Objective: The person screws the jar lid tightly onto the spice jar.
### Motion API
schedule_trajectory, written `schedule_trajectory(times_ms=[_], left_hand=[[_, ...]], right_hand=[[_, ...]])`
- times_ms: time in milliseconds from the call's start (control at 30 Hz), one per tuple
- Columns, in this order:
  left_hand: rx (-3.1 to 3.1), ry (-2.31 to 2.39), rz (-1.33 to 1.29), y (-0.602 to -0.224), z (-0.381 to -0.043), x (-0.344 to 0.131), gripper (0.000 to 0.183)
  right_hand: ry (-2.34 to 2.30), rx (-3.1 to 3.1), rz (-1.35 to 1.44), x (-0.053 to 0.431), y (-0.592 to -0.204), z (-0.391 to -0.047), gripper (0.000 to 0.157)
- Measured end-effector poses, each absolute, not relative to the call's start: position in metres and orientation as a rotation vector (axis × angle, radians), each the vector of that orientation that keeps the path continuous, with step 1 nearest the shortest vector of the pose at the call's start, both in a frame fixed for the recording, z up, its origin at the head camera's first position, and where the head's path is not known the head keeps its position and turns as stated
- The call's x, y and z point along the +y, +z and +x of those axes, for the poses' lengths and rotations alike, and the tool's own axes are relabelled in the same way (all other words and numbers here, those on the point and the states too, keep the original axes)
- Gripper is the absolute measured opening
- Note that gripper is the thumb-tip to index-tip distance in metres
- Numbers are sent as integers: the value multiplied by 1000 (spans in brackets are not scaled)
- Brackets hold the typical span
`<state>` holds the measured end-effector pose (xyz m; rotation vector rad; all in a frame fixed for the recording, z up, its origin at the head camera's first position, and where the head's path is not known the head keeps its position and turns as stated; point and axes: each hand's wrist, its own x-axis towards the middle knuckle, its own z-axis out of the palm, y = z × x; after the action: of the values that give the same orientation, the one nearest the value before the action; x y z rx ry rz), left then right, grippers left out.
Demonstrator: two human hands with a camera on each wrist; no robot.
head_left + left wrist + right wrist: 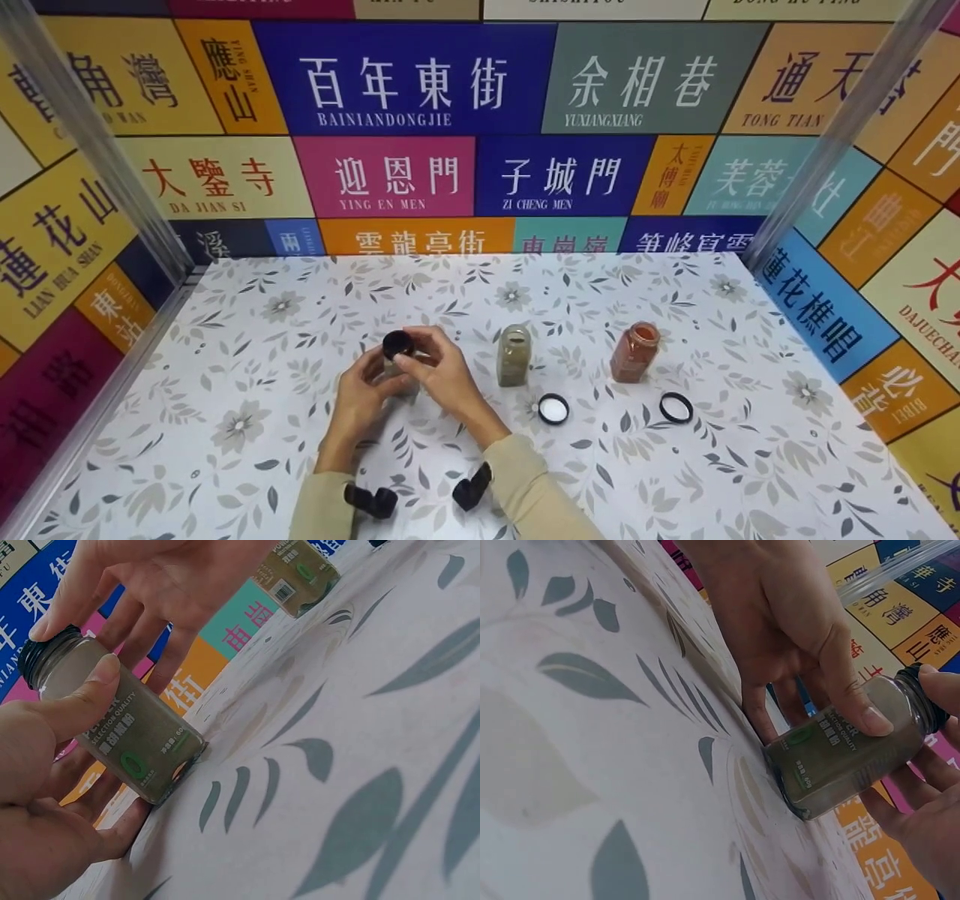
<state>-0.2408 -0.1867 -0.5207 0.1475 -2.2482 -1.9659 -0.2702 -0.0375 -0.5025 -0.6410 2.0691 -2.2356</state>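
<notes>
A squarish clear spice jar point(127, 720) of grey-brown powder, with a green mark on its label, stands on the patterned tabletop. My left hand point(358, 390) grips its body, the thumb across the label side and the fingers behind. A black lid point(398, 343) sits on the jar's top. My right hand point(448, 375) pinches that lid with thumb and fingers. To the right stand an uncapped jar point(514, 360) of similar powder and an uncapped jar of reddish-orange powder point(634, 355).
In front of the two uncapped jars lie a black-rimmed lid with white inside point(553, 409) and another black-rimmed lid point(676, 408). Panels with colourful lettering point(405, 79) enclose the back and sides of the floral tabletop point(712, 480). Dark devices point(471, 487) sit at both wrists.
</notes>
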Motion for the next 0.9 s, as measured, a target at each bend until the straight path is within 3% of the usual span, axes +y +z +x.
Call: schedule_trajectory(times_ms=[300, 533, 733, 900], left_hand=[[-2234, -1980, 131, -521, -240, -186, 66], [-2299, -1943, 169, -520, -240, -187, 65], [-2305, -1935, 181, -520, -240, -188, 67], [-2306, -1936, 202, -520, -240, -188, 67]], right_hand=[[-2263, 2060, -605, -39, -504, -270, 44], [-2194, 2044, -640, -33, -502, -268, 60], [-2192, 2069, -670, -34, -502, -269, 44], [-2221, 2069, -631, -36, -503, -270, 40]])
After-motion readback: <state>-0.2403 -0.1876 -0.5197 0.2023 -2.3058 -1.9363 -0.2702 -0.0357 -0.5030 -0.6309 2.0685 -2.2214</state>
